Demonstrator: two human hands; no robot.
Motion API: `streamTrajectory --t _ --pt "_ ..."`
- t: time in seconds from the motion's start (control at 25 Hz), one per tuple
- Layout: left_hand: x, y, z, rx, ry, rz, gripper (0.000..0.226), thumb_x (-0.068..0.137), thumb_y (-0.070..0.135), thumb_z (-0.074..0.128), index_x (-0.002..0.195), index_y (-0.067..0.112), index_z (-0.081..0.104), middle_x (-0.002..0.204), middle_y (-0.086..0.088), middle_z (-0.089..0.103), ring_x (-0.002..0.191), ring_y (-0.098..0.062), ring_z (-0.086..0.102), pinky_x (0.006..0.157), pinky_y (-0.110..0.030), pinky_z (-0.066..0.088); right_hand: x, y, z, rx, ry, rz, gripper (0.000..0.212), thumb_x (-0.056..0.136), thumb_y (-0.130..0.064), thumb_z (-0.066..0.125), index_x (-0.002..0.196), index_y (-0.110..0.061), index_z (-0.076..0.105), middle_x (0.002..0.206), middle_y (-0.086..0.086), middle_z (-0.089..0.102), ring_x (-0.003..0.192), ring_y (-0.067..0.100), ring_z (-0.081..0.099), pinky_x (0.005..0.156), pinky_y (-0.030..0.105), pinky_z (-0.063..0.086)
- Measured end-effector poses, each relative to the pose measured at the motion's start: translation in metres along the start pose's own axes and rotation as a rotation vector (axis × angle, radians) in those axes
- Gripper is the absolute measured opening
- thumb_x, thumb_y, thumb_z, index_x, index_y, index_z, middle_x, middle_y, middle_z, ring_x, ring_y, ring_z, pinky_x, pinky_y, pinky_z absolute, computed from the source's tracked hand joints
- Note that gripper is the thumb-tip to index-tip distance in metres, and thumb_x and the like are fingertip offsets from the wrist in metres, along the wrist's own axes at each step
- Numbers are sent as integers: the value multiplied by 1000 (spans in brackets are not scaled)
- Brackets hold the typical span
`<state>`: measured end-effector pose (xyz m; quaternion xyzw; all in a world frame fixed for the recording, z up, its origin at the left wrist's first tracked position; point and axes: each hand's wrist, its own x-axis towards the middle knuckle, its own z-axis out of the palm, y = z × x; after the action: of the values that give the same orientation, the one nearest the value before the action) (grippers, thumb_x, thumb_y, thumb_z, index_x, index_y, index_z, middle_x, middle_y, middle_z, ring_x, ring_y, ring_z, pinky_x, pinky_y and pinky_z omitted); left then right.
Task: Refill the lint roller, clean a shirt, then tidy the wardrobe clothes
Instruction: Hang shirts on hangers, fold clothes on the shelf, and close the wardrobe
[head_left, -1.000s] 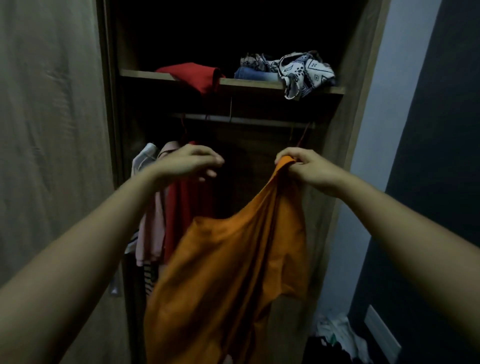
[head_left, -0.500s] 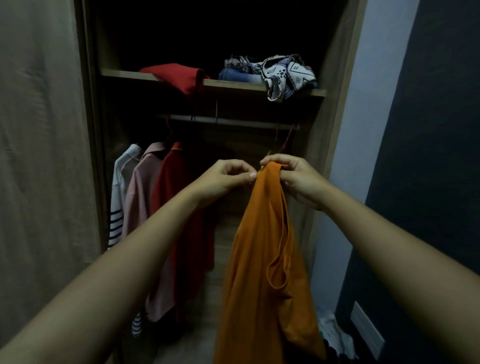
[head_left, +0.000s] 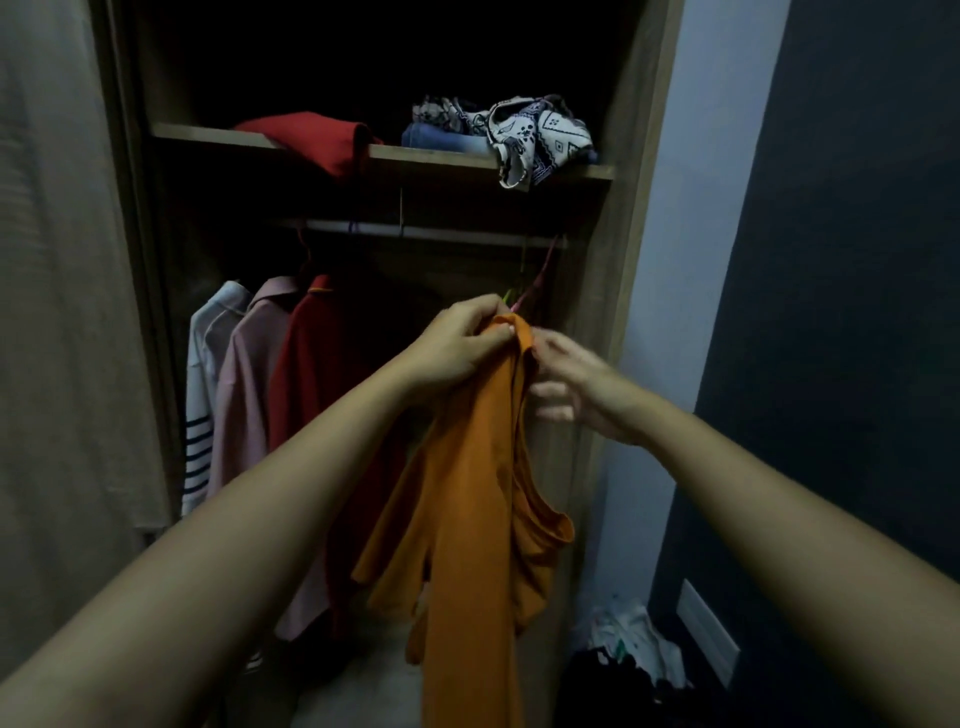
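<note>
1. Two hands meet at the neck of an orange top (head_left: 467, 493), held up in front of the wardrobe's (head_left: 628, 218) right half, below the hanging rail (head_left: 441, 233).
2. Left hand (head_left: 457, 348) pinches the bunched fabric at the very top; the rest hangs straight down.
3. Right hand (head_left: 576, 384) is just beside the cloth with its fingers loosely spread. Its uppermost fingertip is at the cloth's edge, and I cannot tell whether it grips.
4. Shelf (head_left: 426, 156) contents: a folded red garment (head_left: 311, 140) on the left, and folded denim (head_left: 441, 139) under a crumpled patterned cloth (head_left: 535, 137) on the right.
5. Both the red garment and the patterned cloth droop over the shelf's front edge.
6. Three shirts hang at the rail's left end, pressed together: a white striped shirt (head_left: 205, 374), a pink shirt (head_left: 249, 395) and a red shirt (head_left: 322, 374).
7. Thin hangers (head_left: 537, 278) hang at the rail's right end, just behind the left hand.
8. Between the red shirt and those hangers the rail runs bare over a dark gap.
9. On the floor by the wardrobe's right side lies a heap of clothes (head_left: 628, 649).
</note>
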<state>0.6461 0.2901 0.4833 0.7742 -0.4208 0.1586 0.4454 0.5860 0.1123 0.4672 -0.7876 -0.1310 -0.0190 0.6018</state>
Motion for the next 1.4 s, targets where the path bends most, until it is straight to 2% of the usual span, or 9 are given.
streamTrajectory --t 0.08,0.24,0.44,0.6,0.68,0.88,1.04,1.2,1.4 --pt "7 -1 -10 34 127 18 13 94 24 51 81 21 54 77 4 53 73 -8 50 72 -34 43 -3 29 10 -212 -83 84 56 85 -38 61 134 -28 37 117 -4 53 110 19 54 93 36 47" --pt "10 1 -50 47 289 5 18 92 24 52 74 28 48 72 10 49 69 -5 47 68 -29 40 -2 73 25 -445 -209 180 17 95 -33 49 101 -18 55 99 2 60 94 18 59 93 37 47" --pt "-26 -41 -97 148 380 -185 15 93 28 54 88 15 55 76 1 52 72 -13 47 67 -31 38 17 50 4 -177 126 131 27 101 -29 35 119 -17 50 106 8 58 97 22 57 94 41 48" --pt "-66 -86 -112 276 351 -314 27 90 37 57 90 10 59 83 -6 58 81 -20 54 68 -36 41 31 11 -2 -333 228 -7 36 89 5 33 91 -25 52 78 5 50 61 17 45 53 28 37" --pt "-74 -95 -118 219 315 -321 25 90 39 57 90 14 60 89 -5 58 85 -21 55 70 -38 43 33 -10 -6 -474 169 -73 44 90 7 30 76 -21 60 80 0 52 68 13 47 57 18 39" --pt "-60 -105 -128 -102 342 -344 15 83 34 58 73 26 66 77 6 60 69 -12 53 57 -23 40 52 -39 -13 -825 89 -63 37 92 -3 42 117 -24 61 120 -4 46 110 14 47 91 29 45" --pt "-5 -124 -102 -145 331 -397 18 94 22 46 88 21 64 76 3 60 56 -7 48 50 -17 37 70 -31 4 -873 -2 7 59 78 8 46 128 -24 54 126 -1 44 103 12 47 75 20 49" --pt "82 -142 -50 -95 191 -389 19 93 30 52 108 22 63 98 1 64 75 -10 56 60 -21 46 93 -19 11 -923 -70 43 61 75 7 48 128 -23 53 134 2 45 95 8 53 67 19 51" --pt "178 -150 4 -224 7 -430 53 95 44 46 134 9 47 126 -10 56 98 -18 56 77 -32 51 120 -10 3 -934 -46 123 62 75 4 53 129 -25 50 135 5 43 100 21 58 74 32 55"
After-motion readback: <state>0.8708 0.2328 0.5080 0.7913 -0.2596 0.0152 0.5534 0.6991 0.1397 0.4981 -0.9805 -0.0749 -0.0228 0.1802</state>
